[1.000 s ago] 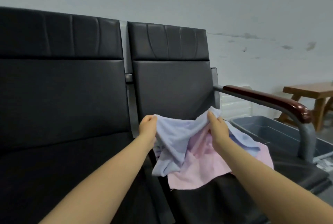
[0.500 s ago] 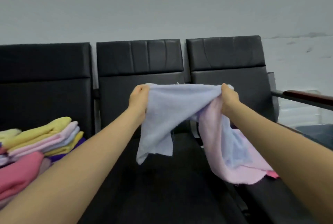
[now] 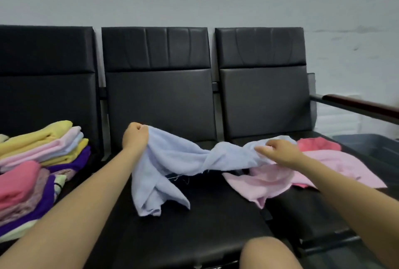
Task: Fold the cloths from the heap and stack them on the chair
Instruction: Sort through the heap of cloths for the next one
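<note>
A pale blue cloth (image 3: 172,160) stretches, twisted in the middle, over the middle black chair seat (image 3: 194,225). My left hand (image 3: 135,138) grips its left corner, and a long end hangs down onto the seat. My right hand (image 3: 278,152) holds the cloth's right end with curled fingers, index finger pointing left. The heap on the right seat is a light pink cloth (image 3: 302,171) with a coral pink cloth (image 3: 317,144) behind it. Folded cloths in yellow, pink, blue and purple form stacks (image 3: 43,160) on the left seat.
Three black padded chairs stand joined in a row against a grey wall. A dark red armrest (image 3: 362,106) ends the row at the right, with a grey bin (image 3: 371,145) beyond it. A knee (image 3: 269,253) shows at the bottom edge.
The view has swung left, bringing the stacks into sight. Both hands have lowered the blue cloth from chest height to the middle seat. The pink cloth has dropped away and lies on the right seat.
</note>
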`<act>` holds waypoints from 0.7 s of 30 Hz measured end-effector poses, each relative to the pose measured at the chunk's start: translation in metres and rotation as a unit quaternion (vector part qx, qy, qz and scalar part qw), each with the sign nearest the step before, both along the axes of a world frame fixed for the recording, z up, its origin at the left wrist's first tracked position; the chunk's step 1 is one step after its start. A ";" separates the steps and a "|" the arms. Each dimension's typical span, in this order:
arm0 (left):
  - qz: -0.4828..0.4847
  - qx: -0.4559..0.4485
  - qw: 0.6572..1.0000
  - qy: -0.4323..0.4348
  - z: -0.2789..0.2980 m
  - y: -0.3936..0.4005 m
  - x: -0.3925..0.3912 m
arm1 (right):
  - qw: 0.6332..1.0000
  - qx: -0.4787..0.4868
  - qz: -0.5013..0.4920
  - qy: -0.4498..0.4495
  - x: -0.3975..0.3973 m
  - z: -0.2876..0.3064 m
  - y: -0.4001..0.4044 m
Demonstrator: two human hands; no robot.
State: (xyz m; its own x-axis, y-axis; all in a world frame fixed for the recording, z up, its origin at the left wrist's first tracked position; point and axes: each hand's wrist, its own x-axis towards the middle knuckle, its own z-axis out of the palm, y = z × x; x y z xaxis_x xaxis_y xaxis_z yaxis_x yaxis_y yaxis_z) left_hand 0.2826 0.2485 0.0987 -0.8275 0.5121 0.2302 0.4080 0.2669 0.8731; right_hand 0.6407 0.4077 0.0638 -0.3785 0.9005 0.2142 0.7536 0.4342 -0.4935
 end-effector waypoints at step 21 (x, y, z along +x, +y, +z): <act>-0.269 -0.255 0.884 0.283 -0.133 0.112 0.158 | 0.998 0.024 -0.052 0.022 0.035 -0.109 -0.013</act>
State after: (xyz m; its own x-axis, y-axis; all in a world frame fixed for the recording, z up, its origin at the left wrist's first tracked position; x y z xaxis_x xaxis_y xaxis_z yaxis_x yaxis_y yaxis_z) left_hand 0.4406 0.3602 -0.0346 -0.2584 0.9535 0.1554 0.9294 0.2014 0.3093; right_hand 0.6759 0.3943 -0.0450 -0.2737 0.9224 0.2726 0.7735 0.3795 -0.5076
